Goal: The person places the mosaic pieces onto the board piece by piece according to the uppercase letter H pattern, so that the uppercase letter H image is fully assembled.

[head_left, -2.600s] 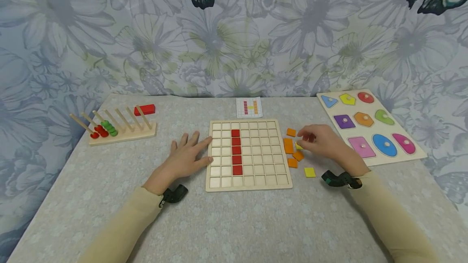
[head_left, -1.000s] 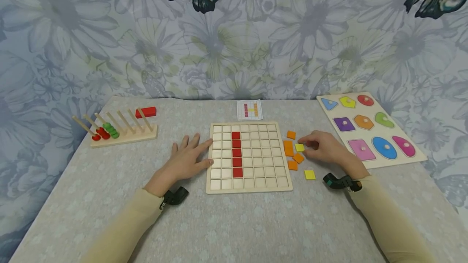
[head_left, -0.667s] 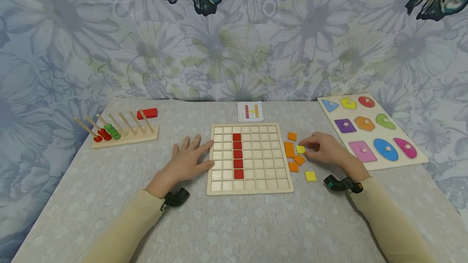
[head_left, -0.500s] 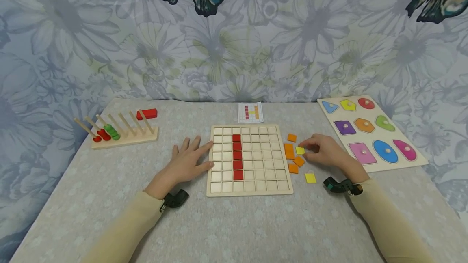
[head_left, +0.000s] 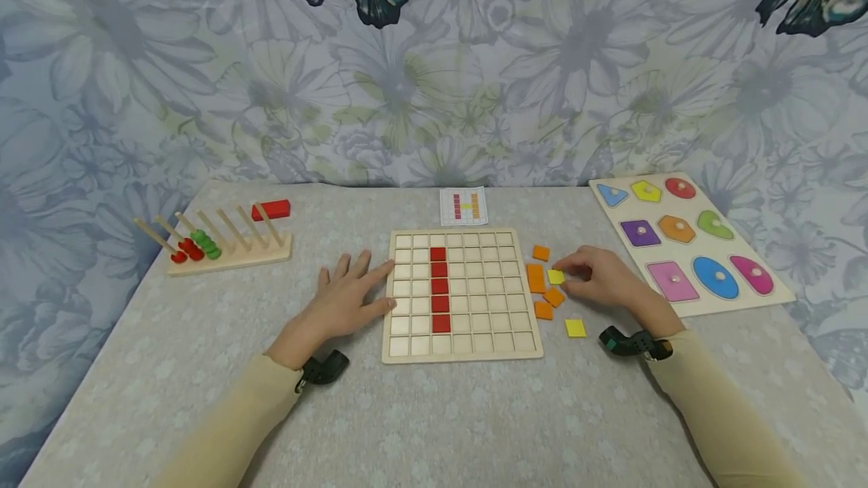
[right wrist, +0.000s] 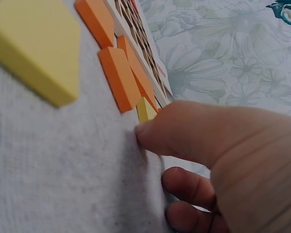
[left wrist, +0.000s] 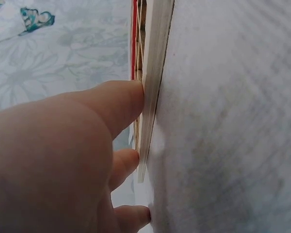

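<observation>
at board [head_left: 481, 305] | left hand [head_left: 339, 301], fingers apart, likely steadying it | right hand [head_left: 600, 277] pinching far yellow tile [head_left: 555, 277], likely for control

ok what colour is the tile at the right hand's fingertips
Yellow; the tile by the right hand shows best in the head view.
</observation>
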A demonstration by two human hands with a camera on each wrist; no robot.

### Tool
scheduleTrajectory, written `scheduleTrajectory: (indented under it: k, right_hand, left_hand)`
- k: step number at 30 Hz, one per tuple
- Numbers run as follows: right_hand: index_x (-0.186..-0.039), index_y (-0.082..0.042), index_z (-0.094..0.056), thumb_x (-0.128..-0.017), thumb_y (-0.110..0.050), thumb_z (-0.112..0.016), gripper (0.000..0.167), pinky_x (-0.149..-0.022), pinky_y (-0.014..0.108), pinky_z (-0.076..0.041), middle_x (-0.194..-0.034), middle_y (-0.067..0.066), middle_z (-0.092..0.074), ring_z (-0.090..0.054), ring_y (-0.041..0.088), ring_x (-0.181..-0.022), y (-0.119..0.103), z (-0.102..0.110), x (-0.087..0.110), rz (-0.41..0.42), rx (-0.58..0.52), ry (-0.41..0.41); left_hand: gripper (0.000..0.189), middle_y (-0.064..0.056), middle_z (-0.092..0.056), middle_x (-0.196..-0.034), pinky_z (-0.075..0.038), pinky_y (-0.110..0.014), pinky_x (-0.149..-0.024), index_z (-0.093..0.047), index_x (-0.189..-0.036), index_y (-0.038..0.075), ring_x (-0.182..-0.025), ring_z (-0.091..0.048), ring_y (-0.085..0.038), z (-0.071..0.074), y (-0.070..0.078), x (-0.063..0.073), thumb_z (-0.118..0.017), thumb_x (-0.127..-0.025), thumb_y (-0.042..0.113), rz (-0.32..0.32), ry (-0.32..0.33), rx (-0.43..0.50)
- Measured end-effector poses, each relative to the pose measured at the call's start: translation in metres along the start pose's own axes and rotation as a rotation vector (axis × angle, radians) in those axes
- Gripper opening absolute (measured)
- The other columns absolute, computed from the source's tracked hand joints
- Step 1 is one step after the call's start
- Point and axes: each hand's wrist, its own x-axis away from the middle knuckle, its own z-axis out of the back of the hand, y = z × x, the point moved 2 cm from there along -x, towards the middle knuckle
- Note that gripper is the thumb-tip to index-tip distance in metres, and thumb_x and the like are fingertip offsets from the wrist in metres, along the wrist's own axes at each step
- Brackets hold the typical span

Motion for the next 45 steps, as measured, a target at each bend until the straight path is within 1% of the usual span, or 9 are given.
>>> scheduleTrajectory:
  k: [7, 13, 18, 23, 27, 35, 40, 45]
  right_hand:
    - [-0.110, -0.003, -0.077, -0.085, -0.006, -0.078, 0.026, -0.066, 0.024, -0.040, -0.083, 0.002, -0.060, -0.047, 0.012, -0.074, -0.0007, 0.0019, -0.0003, -0.001, 0.005, 0.003]
    - [-0.111, -0.003, -0.077, -0.085, -0.005, -0.077, 0.026, -0.066, 0.024, -0.041, -0.084, 0.002, -0.061, -0.047, 0.012, -0.074, -0.0008, 0.0004, 0.0010, -0.010, -0.002, -0.009]
    - [-0.111, -0.003, -0.077, -0.085, -0.005, -0.077, 0.026, -0.066, 0.024, -0.041, -0.084, 0.003, -0.060, -0.048, 0.012, -0.075, -0.0006, -0.0012, 0.0006, -0.015, -0.011, 0.004]
    - [-0.111, -0.003, -0.077, -0.085, -0.005, -0.077, 0.026, -0.067, 0.023, -0.042, -0.084, 0.003, -0.061, -0.048, 0.012, -0.075, 0.0003, -0.0036, 0.0007, -0.031, -0.026, -0.009]
    - [-0.111, -0.002, -0.077, -0.085, -0.005, -0.077, 0.026, -0.067, 0.024, -0.042, -0.084, 0.003, -0.060, -0.048, 0.013, -0.074, 0.0004, -0.0026, 0.0013, -0.033, -0.028, 0.004]
    - [-0.112, -0.004, -0.077, -0.086, -0.009, -0.079, 0.026, -0.066, 0.024, -0.041, -0.085, 0.002, -0.061, -0.048, 0.011, -0.075, 0.0029, -0.0047, 0.0005, -0.029, -0.046, -0.002]
    - [-0.110, -0.005, -0.077, -0.086, -0.010, -0.080, 0.025, -0.066, 0.024, -0.041, -0.085, 0.002, -0.061, -0.048, 0.011, -0.075, 0.0044, -0.0066, -0.0001, -0.022, -0.048, 0.015]
    - [-0.109, -0.004, -0.078, -0.085, -0.010, -0.079, 0.025, -0.067, 0.024, -0.042, -0.086, 0.003, -0.062, -0.049, 0.012, -0.076, 0.0049, -0.0051, -0.0001, -0.048, -0.040, 0.030]
  left_hand:
    - [0.069, -0.028, -0.016, -0.168, -0.004, -0.084, -0.112, -0.036, -0.161, 0.020, -0.153, -0.006, -0.059, 0.0011, 0.0004, -0.0001, -0.060, -0.101, 0.043, 0.000, 0.006, 0.000]
    - [0.069, -0.029, -0.015, -0.168, -0.005, -0.084, -0.112, -0.035, -0.161, 0.019, -0.153, -0.005, -0.060, -0.0012, -0.0007, -0.0002, -0.059, -0.101, 0.044, -0.001, -0.009, 0.004]
    - [0.068, -0.029, -0.016, -0.168, -0.005, -0.084, -0.112, -0.036, -0.161, 0.020, -0.153, -0.006, -0.060, -0.0006, -0.0016, -0.0001, -0.059, -0.101, 0.043, -0.001, 0.005, 0.001]
    - [0.067, -0.029, -0.017, -0.167, -0.006, -0.084, -0.111, -0.036, -0.161, 0.020, -0.152, -0.007, -0.060, -0.0014, -0.0029, 0.0005, -0.059, -0.101, 0.042, 0.001, -0.001, -0.011]
    - [0.067, -0.029, -0.017, -0.167, -0.005, -0.084, -0.111, -0.036, -0.161, 0.020, -0.152, -0.007, -0.060, -0.0016, -0.0022, 0.0001, -0.059, -0.101, 0.042, -0.003, 0.003, -0.007]
    - [0.068, -0.029, -0.017, -0.168, -0.005, -0.085, -0.111, -0.035, -0.161, 0.020, -0.152, -0.007, -0.060, -0.0034, -0.0032, 0.0017, -0.059, -0.102, 0.043, 0.001, 0.001, -0.006]
    - [0.068, -0.029, -0.017, -0.168, -0.004, -0.085, -0.111, -0.035, -0.161, 0.020, -0.152, -0.007, -0.060, -0.0021, -0.0027, 0.0033, -0.059, -0.102, 0.044, 0.003, 0.000, 0.000]
    - [0.068, -0.029, -0.016, -0.168, -0.004, -0.084, -0.111, -0.035, -0.161, 0.021, -0.153, -0.006, -0.060, -0.0020, -0.0013, 0.0006, -0.059, -0.102, 0.044, -0.004, 0.004, 0.002]
